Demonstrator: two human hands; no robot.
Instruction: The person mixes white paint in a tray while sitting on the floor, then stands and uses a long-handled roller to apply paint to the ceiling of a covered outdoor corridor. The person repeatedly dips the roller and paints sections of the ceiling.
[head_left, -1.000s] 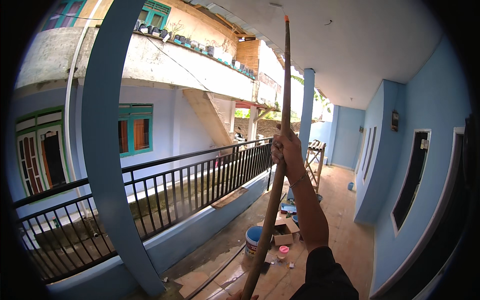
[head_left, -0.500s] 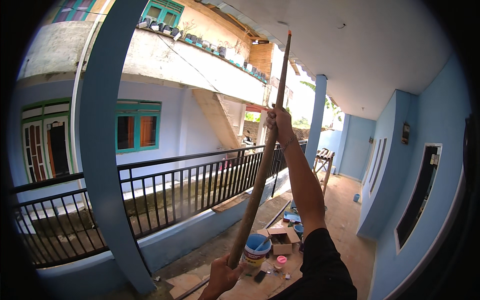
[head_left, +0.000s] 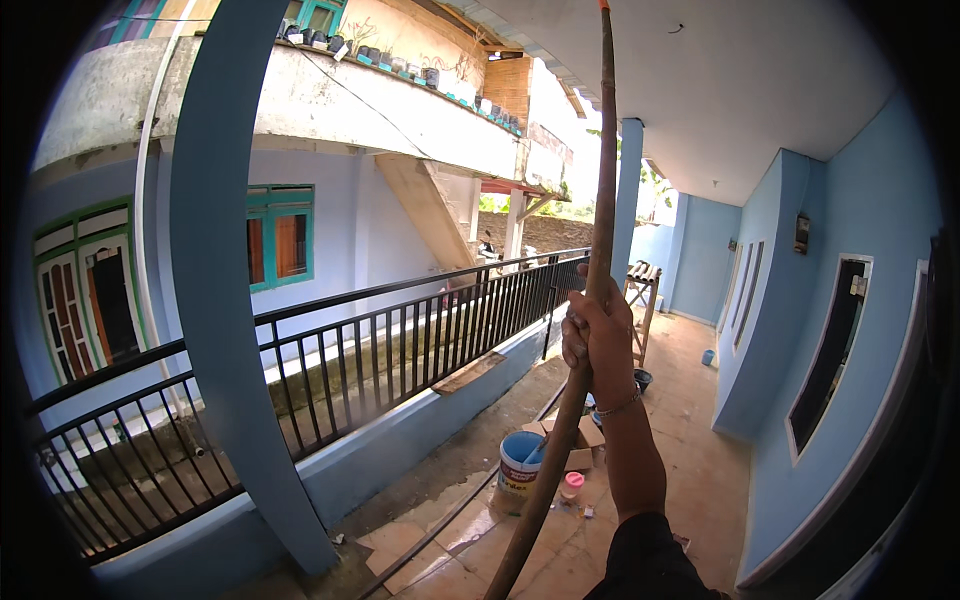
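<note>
My right hand (head_left: 598, 330) is closed round a long bamboo pole (head_left: 545, 470) that rises from the lower edge toward the white ceiling (head_left: 750, 85). The pole's orange tip (head_left: 605, 4) shows at the top edge; whether it touches the ceiling I cannot tell. Behind the pole, on the tiled floor, stand a paint bucket (head_left: 515, 478) with a handle in it, cardboard boxes (head_left: 580, 457), a pink-lidded jar (head_left: 572, 487) and a dark bucket (head_left: 640, 380). My left hand is out of view.
A black railing (head_left: 400, 343) and a blue pillar (head_left: 215, 330) line the left, with a neighbouring building (head_left: 350, 230) beyond. A blue wall with windows (head_left: 775, 300) runs along the right. A wooden trestle (head_left: 648, 290) and second pillar (head_left: 630, 170) stand further along the walkway.
The pole has shifted right and up, its tip now at the top edge. My right hand sits lower in view. My left hand, seen on the pole earlier, has left the picture.
</note>
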